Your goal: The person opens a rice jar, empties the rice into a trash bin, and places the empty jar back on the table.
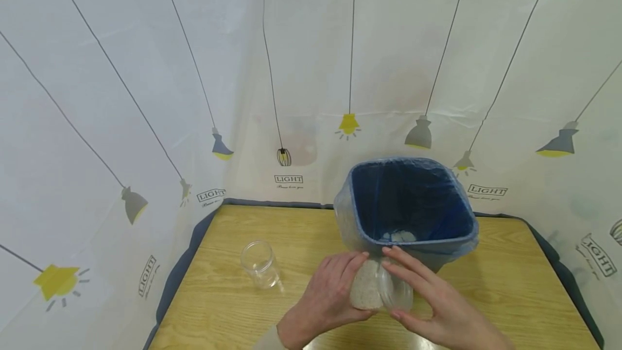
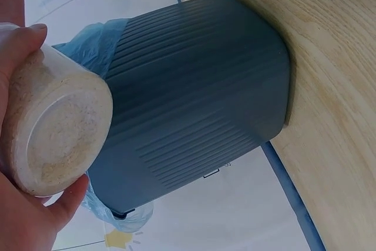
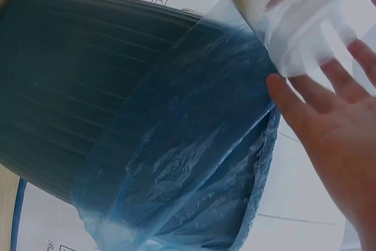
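jar [image 1: 365,288]; beige-filled, tipped sideways; clear container [image 1: 402,293]; against jar

Container [image 2: 59,116] clear, contents [image 1: 365,288] beige speckled. Bin [image 2: 194,98] dk gray-blue, ribbed; liner [image 3: 182,121] transl. blue. Table [image 1: 218,263] lt tan woodgrain. Backdrop [image 1: 311,42] white w/ gry/yel lamp prints [image 1: 418,134].

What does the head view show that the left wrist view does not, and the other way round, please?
Only the head view shows the clear cup standing on the table and the inside of the bin. Only the left wrist view shows the round base of the jar face-on and the ribbed outer wall of the bin. Both show the left hand, the jar, the bin, its blue liner and the table.
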Available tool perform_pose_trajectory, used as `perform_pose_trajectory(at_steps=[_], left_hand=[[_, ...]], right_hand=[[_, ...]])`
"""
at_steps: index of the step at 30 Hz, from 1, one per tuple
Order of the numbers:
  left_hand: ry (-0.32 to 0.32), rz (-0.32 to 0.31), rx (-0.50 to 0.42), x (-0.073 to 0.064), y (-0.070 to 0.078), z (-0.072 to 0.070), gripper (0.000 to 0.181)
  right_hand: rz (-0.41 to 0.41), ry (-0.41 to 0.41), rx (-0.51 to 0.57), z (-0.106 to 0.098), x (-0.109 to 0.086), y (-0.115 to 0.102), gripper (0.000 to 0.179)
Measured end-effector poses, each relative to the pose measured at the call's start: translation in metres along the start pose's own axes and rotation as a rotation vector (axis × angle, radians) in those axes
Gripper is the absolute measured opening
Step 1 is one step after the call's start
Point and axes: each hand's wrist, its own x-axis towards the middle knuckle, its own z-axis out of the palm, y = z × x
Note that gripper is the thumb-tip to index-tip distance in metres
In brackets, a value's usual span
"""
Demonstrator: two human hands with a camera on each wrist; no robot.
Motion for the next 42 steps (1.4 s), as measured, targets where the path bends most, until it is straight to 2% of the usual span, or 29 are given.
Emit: perform_pose_trajectory(at_steps=[3, 6, 8, 11, 14, 18, 23, 30, 38, 42], left_hand=[[0.008, -0.010, -0.010, 0.000, 0.000, 0.000, 0.111], [0.015, -0.024, -0.015, -0.001, 0.000, 0.000, 0.111], [0.020, -0.031, -0.011, 0.000, 0.000, 0.001, 0.111], [0.033, -0.034, 0.005, 0.000, 0.001, 0.001, 0.110], [0.046, -0.032, 0.031, 0.001, 0.001, 0.002, 0.109], [0.055, -0.023, 0.053, 0.003, 0.002, 0.003, 0.109], [0.046, -0.018, 0.061, 0.006, 0.003, 0.003, 0.110], [0.035, -0.035, 0.049, 0.006, 0.004, 0.004, 0.112], [0.057, -0.024, 0.031, 0.006, 0.002, 0.005, 0.111], [0.039, -0.022, -0.006, 0.005, 0.001, 0.004, 0.109]], right_hand=[[0.037, 0.092, -0.040, 0.003, 0.001, -0.001, 0.079], [0.146, 0.190, -0.137, 0.008, 0.000, -0.005, 0.080], [0.237, 0.227, -0.211, 0.010, 0.000, -0.008, 0.077], [0.345, 0.223, -0.265, 0.012, 0.001, -0.013, 0.068], [0.420, 0.181, -0.300, 0.014, 0.002, -0.016, 0.063], [0.462, 0.133, -0.365, 0.016, 0.005, -0.018, 0.066], [0.447, 0.136, -0.391, 0.017, 0.008, -0.016, 0.071], [0.421, 0.141, -0.353, 0.014, 0.007, -0.014, 0.070], [0.219, 0.127, -0.269, 0.006, 0.006, -0.007, 0.082], [0.161, 0.093, -0.179, 0.003, 0.004, -0.003, 0.085]])
